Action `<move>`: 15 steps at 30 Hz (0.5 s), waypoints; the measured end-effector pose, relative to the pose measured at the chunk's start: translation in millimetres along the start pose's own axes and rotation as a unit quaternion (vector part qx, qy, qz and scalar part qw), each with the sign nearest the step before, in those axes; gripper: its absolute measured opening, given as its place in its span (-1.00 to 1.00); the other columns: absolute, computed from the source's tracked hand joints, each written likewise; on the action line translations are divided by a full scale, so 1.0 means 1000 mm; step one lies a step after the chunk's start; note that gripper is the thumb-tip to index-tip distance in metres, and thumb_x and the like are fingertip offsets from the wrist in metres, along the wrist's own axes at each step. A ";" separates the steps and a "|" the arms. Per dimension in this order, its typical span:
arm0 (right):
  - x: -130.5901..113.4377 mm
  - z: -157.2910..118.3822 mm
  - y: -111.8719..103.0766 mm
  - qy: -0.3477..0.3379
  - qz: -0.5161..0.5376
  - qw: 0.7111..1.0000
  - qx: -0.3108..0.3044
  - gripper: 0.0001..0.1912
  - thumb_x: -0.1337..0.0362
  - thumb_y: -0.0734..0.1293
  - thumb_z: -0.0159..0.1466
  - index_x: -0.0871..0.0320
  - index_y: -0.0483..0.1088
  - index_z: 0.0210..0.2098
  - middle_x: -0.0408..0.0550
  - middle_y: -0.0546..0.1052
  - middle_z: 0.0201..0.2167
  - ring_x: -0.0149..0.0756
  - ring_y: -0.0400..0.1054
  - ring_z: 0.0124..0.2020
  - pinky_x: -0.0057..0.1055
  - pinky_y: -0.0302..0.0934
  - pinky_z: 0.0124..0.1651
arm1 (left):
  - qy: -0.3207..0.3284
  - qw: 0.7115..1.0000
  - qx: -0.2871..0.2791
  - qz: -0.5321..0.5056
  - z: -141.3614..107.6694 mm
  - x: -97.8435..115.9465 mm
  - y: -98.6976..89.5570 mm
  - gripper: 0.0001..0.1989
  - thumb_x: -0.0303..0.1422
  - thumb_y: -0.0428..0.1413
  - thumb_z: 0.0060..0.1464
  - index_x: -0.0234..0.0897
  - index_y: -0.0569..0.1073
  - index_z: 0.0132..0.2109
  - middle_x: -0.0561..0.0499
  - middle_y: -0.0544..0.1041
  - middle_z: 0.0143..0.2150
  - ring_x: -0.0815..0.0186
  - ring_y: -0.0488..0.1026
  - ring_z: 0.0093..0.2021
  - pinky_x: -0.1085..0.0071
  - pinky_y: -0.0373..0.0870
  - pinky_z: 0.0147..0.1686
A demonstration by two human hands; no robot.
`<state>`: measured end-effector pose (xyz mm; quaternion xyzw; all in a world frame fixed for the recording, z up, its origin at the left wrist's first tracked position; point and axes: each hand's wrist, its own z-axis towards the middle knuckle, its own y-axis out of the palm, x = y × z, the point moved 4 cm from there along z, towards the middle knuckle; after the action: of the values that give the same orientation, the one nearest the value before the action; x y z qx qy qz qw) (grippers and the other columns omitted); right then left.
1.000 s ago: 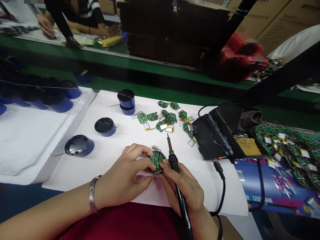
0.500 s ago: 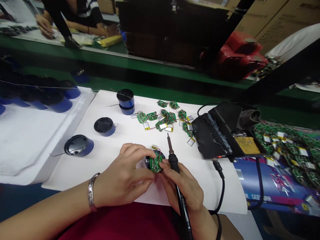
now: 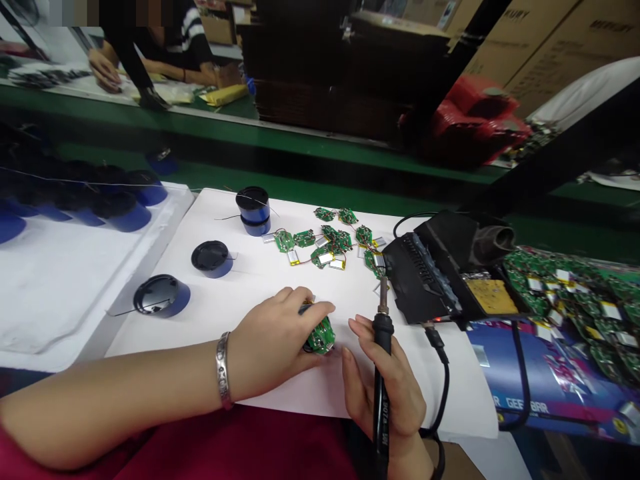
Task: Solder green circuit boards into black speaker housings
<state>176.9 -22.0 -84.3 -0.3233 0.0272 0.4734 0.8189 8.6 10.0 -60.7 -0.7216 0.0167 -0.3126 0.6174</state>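
My left hand [image 3: 280,330] grips a green circuit board [image 3: 321,335] seated in a small dark round casing, most of which my fingers hide. In my right hand [image 3: 395,380] is a black soldering iron [image 3: 383,360], its tip pointing away from me; thumb and fingertips are apart from the board. Beyond my hands lies a cluster of loose circuit boards [image 3: 337,239] with small silver battery cells [image 3: 326,258] wired to them. Left of these stand round blue-and-black casings [image 3: 213,257] with thin wires, one pair stacked [image 3: 253,208].
To the right stands a black soldering stand [image 3: 425,267] with a yellow sponge [image 3: 493,295] and a cable. Many more boards [image 3: 590,300] lie past it. A white foam tray [image 3: 60,287] holds several blue casings [image 3: 125,210]. Across the green bench, another person's hand [image 3: 105,70] is visible.
My right hand has moved right, away from the board, with the soldering iron. My left hand has turned and tilted the board and casing. The view has shifted slightly.
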 end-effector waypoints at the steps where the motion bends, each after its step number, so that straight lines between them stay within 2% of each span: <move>1: 0.001 -0.002 0.001 0.004 -0.004 1.000 0.003 -0.52 0.64 0.42 0.12 0.38 0.32 0.02 0.27 0.56 -0.10 -0.07 0.46 0.03 -0.09 0.47 -0.02 | 0.002 1.000 -0.016 0.015 0.002 0.002 0.000 -0.54 -0.22 0.21 0.12 -0.23 0.40 0.14 -0.17 0.43 0.02 0.02 0.40 -0.02 0.09 0.46 -0.05; 3: 0.003 -0.004 0.002 0.008 -0.013 1.000 0.010 -0.52 0.64 0.41 0.13 0.37 0.32 0.02 0.25 0.57 -0.10 -0.07 0.47 0.02 -0.11 0.47 -0.02 | 0.010 0.998 -0.041 0.037 0.008 0.004 -0.008 -0.63 -0.36 0.19 0.09 -0.25 0.44 0.06 -0.15 0.44 -0.05 0.05 0.42 -0.08 0.14 0.48 -0.12; 5: 0.004 -0.004 0.002 0.010 -0.019 1.000 0.019 -0.52 0.64 0.41 0.13 0.37 0.32 0.03 0.25 0.57 -0.10 -0.07 0.47 0.02 -0.11 0.47 -0.02 | 0.021 0.998 -0.047 0.041 0.017 0.005 -0.026 -0.62 -0.39 0.19 0.03 -0.26 0.45 0.04 -0.13 0.43 -0.08 0.08 0.44 -0.12 0.19 0.48 -0.16; 7: 0.004 -0.005 0.002 0.006 -0.016 0.999 0.031 -0.50 0.64 0.41 0.12 0.39 0.32 0.04 0.26 0.56 -0.10 -0.05 0.48 0.02 -0.10 0.48 -0.03 | 0.021 0.999 -0.015 0.046 0.032 0.003 -0.054 -0.57 -0.37 0.19 0.02 -0.23 0.42 0.08 -0.10 0.43 -0.08 0.12 0.45 -0.13 0.24 0.46 -0.15; 9: 0.004 -0.005 0.003 -0.003 -0.008 0.999 0.036 -0.47 0.65 0.41 0.11 0.39 0.32 0.06 0.27 0.56 -0.09 -0.03 0.47 0.02 -0.09 0.48 -0.05 | 0.003 0.995 0.063 0.083 0.056 -0.005 -0.088 -0.53 -0.38 0.18 0.01 -0.20 0.40 0.11 -0.08 0.42 -0.04 0.13 0.45 -0.09 0.24 0.43 -0.07; 11: 0.003 -0.005 0.004 -0.014 -0.005 0.999 0.036 -0.45 0.65 0.41 0.11 0.39 0.31 0.08 0.28 0.55 -0.09 -0.02 0.47 0.03 -0.07 0.48 -0.06 | -0.031 0.986 0.114 0.122 0.089 -0.020 -0.117 -0.50 -0.35 0.20 -0.03 -0.18 0.39 0.10 -0.06 0.40 -0.02 0.13 0.47 -0.11 0.25 0.41 -0.05; 13: 0.004 -0.005 0.006 -0.016 -0.007 0.999 0.032 -0.47 0.64 0.40 0.13 0.39 0.32 0.08 0.28 0.55 -0.10 -0.03 0.46 0.03 -0.08 0.48 -0.06 | -0.076 0.979 0.112 0.152 0.126 -0.042 -0.135 -0.43 -0.36 0.23 -0.11 -0.20 0.38 0.12 -0.08 0.39 0.01 0.11 0.47 -0.08 0.28 0.40 -0.02; 15: 0.005 -0.004 0.007 -0.014 -0.015 0.999 0.029 -0.53 0.62 0.38 0.16 0.39 0.33 0.06 0.27 0.56 -0.12 -0.05 0.47 0.01 -0.10 0.48 -0.06 | -0.129 0.973 0.089 0.167 0.158 -0.068 -0.144 -0.34 -0.40 0.25 -0.18 -0.21 0.37 0.15 -0.10 0.37 0.10 0.11 0.46 -0.03 0.34 0.38 0.02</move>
<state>175.5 -18.4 -93.0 -0.2931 0.0245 0.4651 0.8350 -23.4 211.5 32.9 -0.6853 0.0293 -0.1091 0.7194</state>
